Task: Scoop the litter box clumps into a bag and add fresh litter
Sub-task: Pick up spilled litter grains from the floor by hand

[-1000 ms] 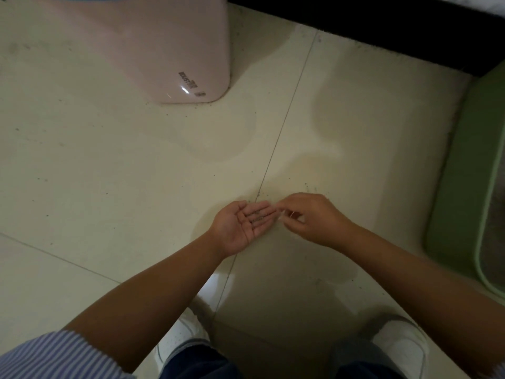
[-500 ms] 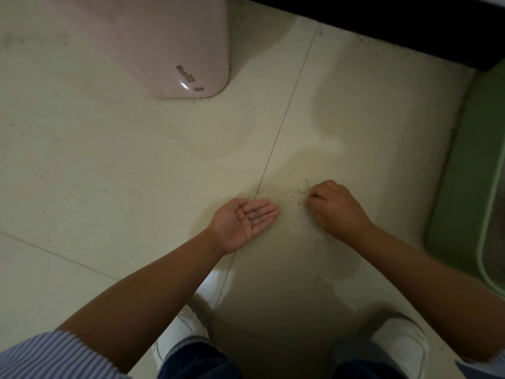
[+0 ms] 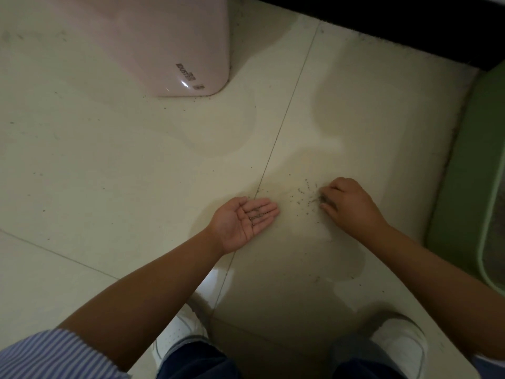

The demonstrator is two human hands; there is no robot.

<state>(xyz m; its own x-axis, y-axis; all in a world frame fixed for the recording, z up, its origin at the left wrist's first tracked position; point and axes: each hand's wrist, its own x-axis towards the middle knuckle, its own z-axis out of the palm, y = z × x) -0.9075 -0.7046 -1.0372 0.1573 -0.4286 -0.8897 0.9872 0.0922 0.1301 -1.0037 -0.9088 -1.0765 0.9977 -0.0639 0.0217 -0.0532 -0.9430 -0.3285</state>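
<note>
Small dark litter grains (image 3: 307, 196) lie scattered on the pale tiled floor (image 3: 109, 160). My left hand (image 3: 243, 221) lies palm up just above the floor, fingers straight, with several grains resting on the fingers. My right hand (image 3: 347, 205) is to its right, knuckles up, fingers curled with the tips down on the floor among the grains and pinching at them. The green litter box (image 3: 470, 192) stands at the right edge, only its side wall and rim in view.
A pink plastic bin (image 3: 164, 45) stands on the floor at the upper left. A dark strip (image 3: 396, 20) runs along the top right. My two white shoes (image 3: 401, 343) are at the bottom, below my forearms.
My right hand has moved away from my left palm to the right and come down on the floor among the grains. My left hand has stayed palm up in place.
</note>
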